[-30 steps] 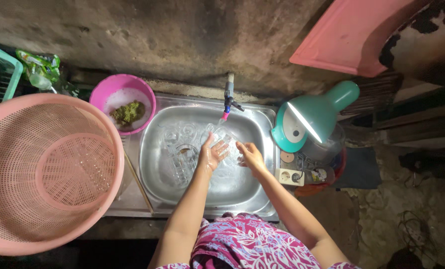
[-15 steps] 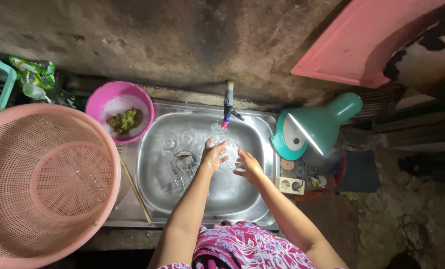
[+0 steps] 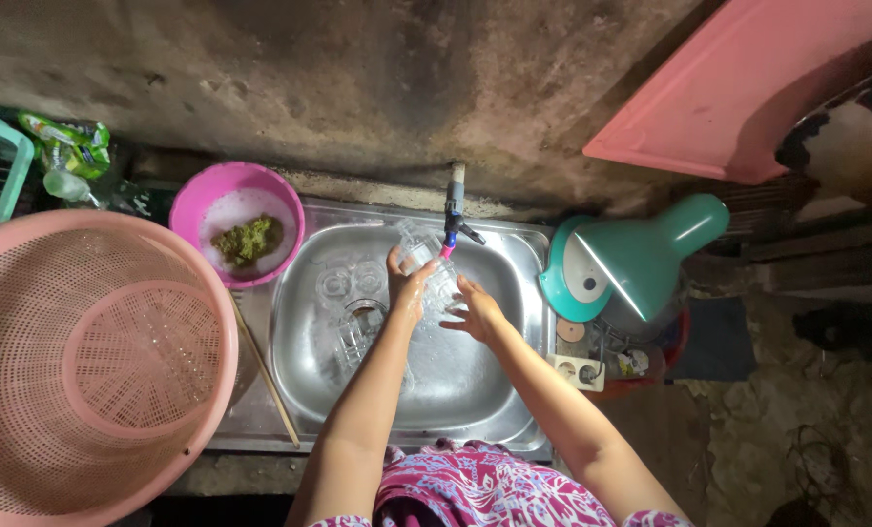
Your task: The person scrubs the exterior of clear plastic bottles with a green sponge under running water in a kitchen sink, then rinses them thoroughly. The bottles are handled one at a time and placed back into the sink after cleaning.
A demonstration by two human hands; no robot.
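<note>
A clear drinking glass (image 3: pixel 426 256) is held under the tap (image 3: pixel 454 210) over the steel sink (image 3: pixel 499 390). My left hand (image 3: pixel 409 283) grips it from the left side. My right hand (image 3: pixel 475 310) touches it from the right, fingers spread against its side. Water runs from the tap onto the glass. Several more clear glasses (image 3: pixel 350 298) lie in the sink basin to the left of my hands.
A large pink perforated basket (image 3: pixel 84 361) stands left of the sink. A pink bowl (image 3: pixel 236 229) with suds and a green scrubber sits at the back left. A teal desk lamp (image 3: pixel 631 263) stands right of the sink. A thin stick (image 3: pixel 265 371) lies on the sink's left rim.
Both hands have lifted the glass up closer under the tap. The view has shifted slightly; the basket and bowl stay where they were.
</note>
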